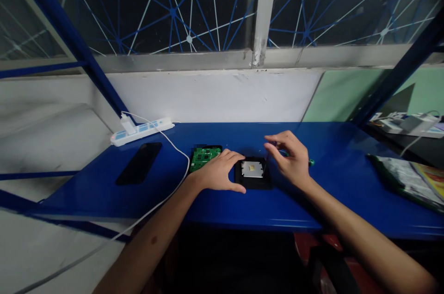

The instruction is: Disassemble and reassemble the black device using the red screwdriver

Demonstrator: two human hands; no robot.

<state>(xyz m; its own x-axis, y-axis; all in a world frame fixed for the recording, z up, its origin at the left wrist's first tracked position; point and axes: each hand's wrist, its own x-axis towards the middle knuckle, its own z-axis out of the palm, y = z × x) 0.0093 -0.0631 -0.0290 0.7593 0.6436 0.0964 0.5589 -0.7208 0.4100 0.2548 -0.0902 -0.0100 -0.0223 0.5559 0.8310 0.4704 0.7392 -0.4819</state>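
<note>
A black plastic device casing (255,186) lies on the blue table, with a silvery metal plate (247,170) in it. The plate has a small pale square at its middle. My left hand (220,171) steadies the casing from the left, forefinger at its far edge and thumb at its near edge. Over the casing's right side, my right hand (289,157) is closed in a pinch on a slim upright tool, apparently a screwdriver (266,164), pointing down at the plate's right edge. Its tip is too dark to make out. A green circuit board (204,157) sits left of the casing, partly behind my left hand.
A black phone (139,163) and a white power strip (144,131) lie at the left. A white cable (178,148) runs across the table beside my left forearm. Behind my right hand is a small green object (311,162). A plastic packet (409,178) lies far right.
</note>
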